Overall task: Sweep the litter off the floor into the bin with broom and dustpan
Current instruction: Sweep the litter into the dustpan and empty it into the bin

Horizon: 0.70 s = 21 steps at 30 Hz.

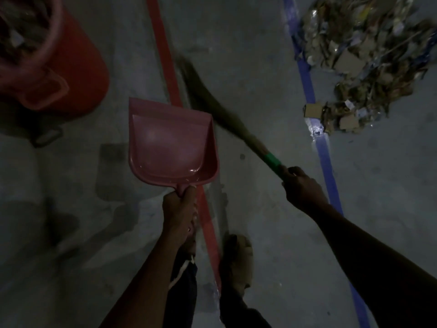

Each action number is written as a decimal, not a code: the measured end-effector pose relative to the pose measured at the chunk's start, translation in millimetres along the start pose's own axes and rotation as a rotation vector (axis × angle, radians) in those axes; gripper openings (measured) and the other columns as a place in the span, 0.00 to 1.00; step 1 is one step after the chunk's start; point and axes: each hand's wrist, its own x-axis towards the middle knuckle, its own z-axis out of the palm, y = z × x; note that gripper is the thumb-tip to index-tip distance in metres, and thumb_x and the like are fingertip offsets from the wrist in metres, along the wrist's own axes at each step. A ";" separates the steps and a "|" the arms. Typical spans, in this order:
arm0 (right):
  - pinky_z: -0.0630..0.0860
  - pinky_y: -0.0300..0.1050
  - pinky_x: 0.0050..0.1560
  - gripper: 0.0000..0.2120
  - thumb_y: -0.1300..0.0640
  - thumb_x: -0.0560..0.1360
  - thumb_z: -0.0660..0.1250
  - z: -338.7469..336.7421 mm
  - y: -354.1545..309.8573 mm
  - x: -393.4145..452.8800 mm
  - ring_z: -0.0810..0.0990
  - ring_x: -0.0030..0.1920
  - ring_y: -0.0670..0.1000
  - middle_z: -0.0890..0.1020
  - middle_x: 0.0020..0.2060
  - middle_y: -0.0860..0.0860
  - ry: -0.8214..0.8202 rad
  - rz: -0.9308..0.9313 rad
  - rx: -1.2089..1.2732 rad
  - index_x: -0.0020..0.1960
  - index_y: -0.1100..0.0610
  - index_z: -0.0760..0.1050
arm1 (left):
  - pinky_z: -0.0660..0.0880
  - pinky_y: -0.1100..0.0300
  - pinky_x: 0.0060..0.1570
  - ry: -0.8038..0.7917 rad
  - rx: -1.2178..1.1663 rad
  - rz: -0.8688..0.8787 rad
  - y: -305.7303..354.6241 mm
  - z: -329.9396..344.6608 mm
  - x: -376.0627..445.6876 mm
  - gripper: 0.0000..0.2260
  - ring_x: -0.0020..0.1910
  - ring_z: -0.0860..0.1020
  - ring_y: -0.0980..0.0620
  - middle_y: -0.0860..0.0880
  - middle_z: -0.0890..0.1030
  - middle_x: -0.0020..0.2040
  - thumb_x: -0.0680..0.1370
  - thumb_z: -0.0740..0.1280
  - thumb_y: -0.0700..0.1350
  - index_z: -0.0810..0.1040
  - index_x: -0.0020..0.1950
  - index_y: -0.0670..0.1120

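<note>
Now both hands clenched, left hand [181,209] around dustpan [171,143] handle, right hand [302,188] around broom [227,119], litter [369,60] well beyond.

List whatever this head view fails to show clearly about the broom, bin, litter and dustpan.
- Broom: bristle end smeared by motion blur; handle end hidden inside the right hand.
- Bin: cut off by the top and left edges; contents too dark to identify.
- Litter pile: cropped by the right edge.
- Dustpan: handle covered by the left hand.

Pink dustpan [170,143] empty, held off floor; broom [212,107] blurred beside; litter pile [359,60] far right; red bin [78,67] top-left.
</note>
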 end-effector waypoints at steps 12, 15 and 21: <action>0.78 0.49 0.37 0.21 0.55 0.78 0.65 -66.6 22.9 98.8 0.76 0.40 0.53 0.71 0.47 0.53 -0.117 0.352 0.108 0.70 0.56 0.68 | 0.62 0.66 0.21 -0.090 0.118 0.200 150.2 51.9 49.7 0.17 0.17 0.67 0.51 0.43 0.71 0.27 0.81 0.67 0.48 0.71 0.36 0.41; 0.80 0.54 0.38 0.22 0.56 0.79 0.62 -53.3 42.9 105.3 0.76 0.39 0.55 0.70 0.47 0.53 -0.007 0.396 0.133 0.71 0.53 0.64 | 0.60 0.67 0.19 -0.075 0.109 0.189 164.5 82.0 58.5 0.15 0.19 0.66 0.50 0.40 0.72 0.31 0.80 0.67 0.48 0.74 0.39 0.39; 0.67 0.46 0.37 0.25 0.58 0.81 0.62 -57.3 77.4 123.9 0.74 0.40 0.61 0.74 0.53 0.63 0.194 0.453 0.232 0.75 0.61 0.60 | 0.62 0.64 0.26 0.000 0.037 0.116 173.0 131.1 68.3 0.11 0.19 0.67 0.51 0.46 0.70 0.27 0.77 0.68 0.49 0.70 0.44 0.45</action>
